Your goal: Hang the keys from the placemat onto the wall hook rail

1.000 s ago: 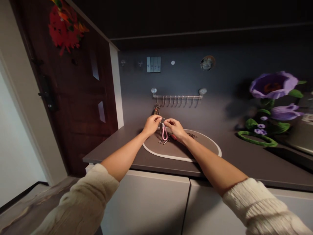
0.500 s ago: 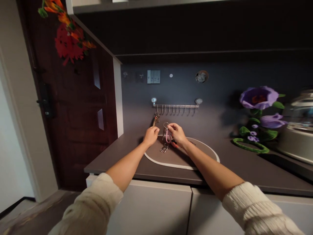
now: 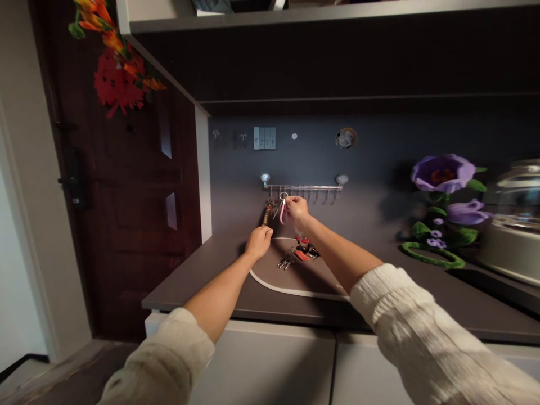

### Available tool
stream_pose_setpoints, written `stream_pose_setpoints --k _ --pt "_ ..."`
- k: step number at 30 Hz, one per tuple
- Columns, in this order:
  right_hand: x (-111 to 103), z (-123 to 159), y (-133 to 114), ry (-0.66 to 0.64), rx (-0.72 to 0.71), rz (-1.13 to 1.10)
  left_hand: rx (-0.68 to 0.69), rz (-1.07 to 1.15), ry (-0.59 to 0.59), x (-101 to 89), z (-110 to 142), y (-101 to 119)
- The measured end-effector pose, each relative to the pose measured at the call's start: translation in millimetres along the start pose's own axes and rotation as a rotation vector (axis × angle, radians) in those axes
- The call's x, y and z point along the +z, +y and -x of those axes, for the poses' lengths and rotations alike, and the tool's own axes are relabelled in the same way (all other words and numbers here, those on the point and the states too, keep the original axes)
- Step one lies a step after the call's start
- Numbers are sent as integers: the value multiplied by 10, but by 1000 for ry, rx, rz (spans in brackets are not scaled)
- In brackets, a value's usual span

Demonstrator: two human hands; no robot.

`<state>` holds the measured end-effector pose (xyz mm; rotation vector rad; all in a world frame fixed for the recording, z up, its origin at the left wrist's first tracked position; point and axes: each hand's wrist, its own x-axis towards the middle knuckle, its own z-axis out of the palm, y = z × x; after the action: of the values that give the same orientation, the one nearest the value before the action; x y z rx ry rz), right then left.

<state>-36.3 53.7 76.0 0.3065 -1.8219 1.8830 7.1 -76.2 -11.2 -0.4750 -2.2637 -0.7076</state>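
My left hand [image 3: 259,243] is closed at the lower end of a brown patterned keychain [image 3: 267,215], whose ring hangs at the left end of the hook rail [image 3: 304,187]. My right hand [image 3: 297,210] pinches a key ring with a pink strap [image 3: 284,214]. That ring is up against the rail's hooks, just right of the brown keychain; whether it is over a hook I cannot tell. Below the hands, a bunch of silver keys [image 3: 286,262] and a bundle with red and black pieces [image 3: 302,253] lie on the white-rimmed mat [image 3: 278,288].
Purple artificial flowers [image 3: 442,174] and a pale appliance with a clear top [image 3: 514,242] stand on the right of the counter [image 3: 198,281]. Overhead juts a cabinet [image 3: 337,56]. A dark red door [image 3: 139,253] is at the left. Switches [image 3: 265,138] sit above the rail.
My right hand has raised the pink-strapped key ring from above the mat to the rail. The left hand stays by the brown keychain. The view has tilted slightly upward.
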Motion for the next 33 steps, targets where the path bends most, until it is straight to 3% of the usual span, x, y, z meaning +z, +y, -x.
stream_pose_setpoints --k 10,21,33 --pt "282 -218 41 109 172 -111 -38 -35 -8 -11 -4 11" --pt "314 -203 156 139 240 -142 -40 -35 -9 -47 -11 31" --pt "213 -288 431 86 65 43 -22 -35 2 -53 -8 41"
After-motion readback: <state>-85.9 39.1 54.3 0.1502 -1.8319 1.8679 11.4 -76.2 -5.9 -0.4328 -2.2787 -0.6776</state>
